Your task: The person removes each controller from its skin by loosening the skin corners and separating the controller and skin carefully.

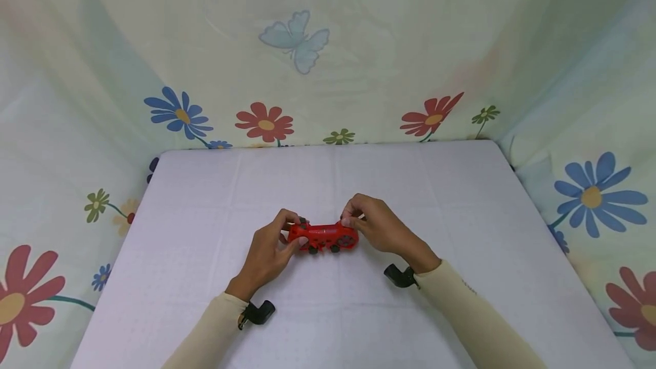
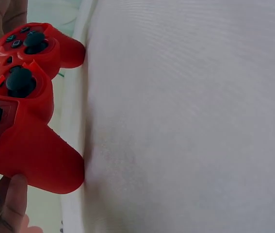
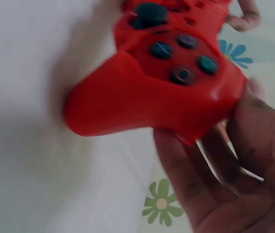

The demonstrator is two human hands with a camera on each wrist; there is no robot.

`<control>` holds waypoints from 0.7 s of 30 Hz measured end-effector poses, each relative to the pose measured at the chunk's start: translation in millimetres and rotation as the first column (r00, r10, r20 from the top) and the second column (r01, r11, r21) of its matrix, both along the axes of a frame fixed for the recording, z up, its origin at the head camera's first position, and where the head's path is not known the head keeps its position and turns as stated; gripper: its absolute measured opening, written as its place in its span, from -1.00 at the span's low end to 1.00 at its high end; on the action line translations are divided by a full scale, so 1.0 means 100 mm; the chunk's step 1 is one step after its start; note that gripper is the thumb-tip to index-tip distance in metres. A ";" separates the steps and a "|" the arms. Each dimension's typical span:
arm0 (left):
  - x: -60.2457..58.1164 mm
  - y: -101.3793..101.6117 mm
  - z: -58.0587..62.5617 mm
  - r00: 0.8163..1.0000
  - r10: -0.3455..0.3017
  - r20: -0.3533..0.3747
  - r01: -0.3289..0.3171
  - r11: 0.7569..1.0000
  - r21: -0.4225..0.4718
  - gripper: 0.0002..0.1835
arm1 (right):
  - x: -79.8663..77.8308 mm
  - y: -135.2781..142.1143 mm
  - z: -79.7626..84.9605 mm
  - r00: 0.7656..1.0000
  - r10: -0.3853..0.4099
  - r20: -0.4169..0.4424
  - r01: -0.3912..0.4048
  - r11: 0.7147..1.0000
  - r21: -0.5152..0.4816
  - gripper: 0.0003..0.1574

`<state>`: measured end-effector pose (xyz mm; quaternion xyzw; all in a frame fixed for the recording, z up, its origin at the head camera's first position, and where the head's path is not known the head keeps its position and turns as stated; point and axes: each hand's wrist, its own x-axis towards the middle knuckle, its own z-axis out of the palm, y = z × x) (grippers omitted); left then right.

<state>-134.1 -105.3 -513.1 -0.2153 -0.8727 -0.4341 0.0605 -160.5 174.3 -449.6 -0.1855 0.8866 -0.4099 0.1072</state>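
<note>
A red game controller (image 1: pixel 324 234) with black thumbsticks and dark buttons is held between both hands over the white-covered table. My left hand (image 1: pixel 267 248) grips its left end, thumb on the near side and fingers at the far side. At the right far corner, my right hand (image 1: pixel 378 224) pinches the controller's edge between thumb and fingers. In the right wrist view a red rubbery-looking cover (image 3: pixel 127 92) wraps the body, with a small pointed flap at the fingertips. Both handles in the left wrist view point toward the tabletop.
A white cloth (image 1: pixel 338 323) covers the table. Curtains (image 1: pixel 369 39) printed with flowers and a butterfly hang behind it and along both sides. Each wrist carries a small black camera (image 1: pixel 260 312) over a long cream sleeve (image 1: pixel 463 306).
</note>
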 end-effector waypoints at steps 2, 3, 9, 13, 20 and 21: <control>-0.01 0.00 0.00 1.000 0.002 -0.004 -0.002 1.000 -0.007 -0.55 | 0.04 0.00 -0.03 0.998 -0.011 -0.059 0.012 1.000 0.012 -0.86; -0.01 0.00 0.00 1.000 0.000 -0.007 0.000 1.000 -0.008 -0.55 | 0.06 0.00 -0.04 0.996 -0.014 -0.085 0.015 1.000 0.009 -0.85; -0.07 -0.03 0.00 1.000 -0.011 0.000 0.011 1.000 0.013 -0.56 | 0.17 0.09 -0.15 0.992 -0.032 -0.123 0.022 0.997 -0.080 -0.80; -0.10 -0.05 0.00 1.000 0.002 0.022 -0.002 0.999 0.037 -0.55 | 0.18 0.12 -0.27 0.995 -0.029 -0.099 0.014 0.990 -0.140 -0.86; -0.12 -0.02 -0.02 0.996 -0.032 0.079 0.027 0.997 0.066 -0.53 | 0.17 0.20 -0.43 0.998 -0.020 -0.060 0.001 0.953 -0.304 -0.55; -0.13 -0.02 -0.02 0.995 -0.045 0.093 0.038 0.996 0.083 -0.54 | 0.17 0.21 -0.45 0.998 -0.016 -0.062 -0.003 0.952 -0.307 -0.47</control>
